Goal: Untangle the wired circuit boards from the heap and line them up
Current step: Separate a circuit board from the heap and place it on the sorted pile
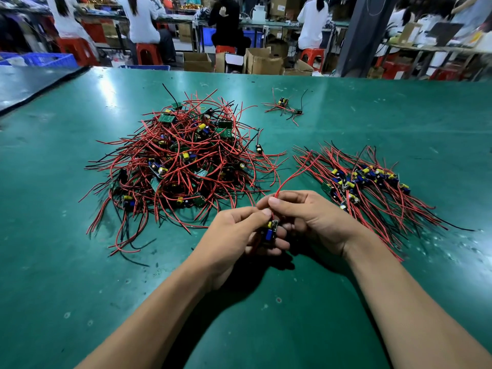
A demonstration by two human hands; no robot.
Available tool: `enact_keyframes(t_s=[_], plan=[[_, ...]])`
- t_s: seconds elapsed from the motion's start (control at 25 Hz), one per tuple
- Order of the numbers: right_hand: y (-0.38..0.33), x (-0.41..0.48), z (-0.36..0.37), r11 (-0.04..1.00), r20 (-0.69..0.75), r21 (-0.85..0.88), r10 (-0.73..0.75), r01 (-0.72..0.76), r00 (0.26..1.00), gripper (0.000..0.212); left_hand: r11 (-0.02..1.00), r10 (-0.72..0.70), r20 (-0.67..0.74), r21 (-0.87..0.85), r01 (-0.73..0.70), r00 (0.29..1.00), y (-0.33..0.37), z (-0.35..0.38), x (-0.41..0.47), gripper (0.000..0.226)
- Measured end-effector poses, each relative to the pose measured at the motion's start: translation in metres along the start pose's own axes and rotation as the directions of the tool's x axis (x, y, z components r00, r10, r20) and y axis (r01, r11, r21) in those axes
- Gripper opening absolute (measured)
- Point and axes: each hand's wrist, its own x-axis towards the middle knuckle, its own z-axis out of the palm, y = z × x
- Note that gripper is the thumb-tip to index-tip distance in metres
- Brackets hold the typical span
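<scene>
One small circuit board (272, 229) is held above the table (80, 275), near the middle of its near edge. The left hand (237, 233) cups it in curled fingers. The right hand (314, 217) pinches its red wire (292, 174) between thumb and forefinger, just above the board. The wire arcs up and away toward the right.

Handling, by judgement: the board is light and rigid, with yellow and blue components standing proud — best held by its edges, not by the parts. The leads are thin, springy and limp, and likely to snag on their neighbours. Pulling hard on a wire would strain its solder joint, so draw slowly, close to the board.

The heap (181, 155) sits left of centre, a dense knot of red and black leads with boards buried in it. The lined-up row (367, 182) lies toward the right edge, boards together, wires fanned out. A stray cluster (286, 106) lies well apart, toward the far edge.

Open room: bare table between heap and row — narrow, with wire tips from both sides reaching in. There is a wide bare stretch along the near edge and more behind the row. The far-left corner is cut off by a dark adjoining surface.
</scene>
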Motion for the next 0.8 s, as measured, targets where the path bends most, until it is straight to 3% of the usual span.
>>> enact_keyframes(t_s=[0.28,0.36,0.56,0.8], plan=[[-0.004,0.008,-0.004,0.994,-0.237,-0.009,-0.105,0.106,0.966,0.028,0.994,0.026,0.197,-0.109,-0.005,0.980,0.002,0.001,0.000,0.038],[-0.003,0.008,-0.002,0.994,-0.221,-0.021,-0.112,0.110,0.969,0.030,0.993,0.020,0.157,-0.122,-0.001,0.987,0.002,0.001,0.001,0.036],[0.007,0.007,0.006,0.994,-0.182,-0.095,-0.075,0.058,0.980,0.028,0.998,0.015,-0.111,-0.052,-0.021,0.994,0.000,0.001,0.002,0.007],[0.008,0.010,0.010,1.000,-0.186,-0.017,-0.020,0.018,0.982,0.031,0.992,0.052,-0.078,0.116,-0.043,0.996,0.002,-0.001,0.001,0.014]])
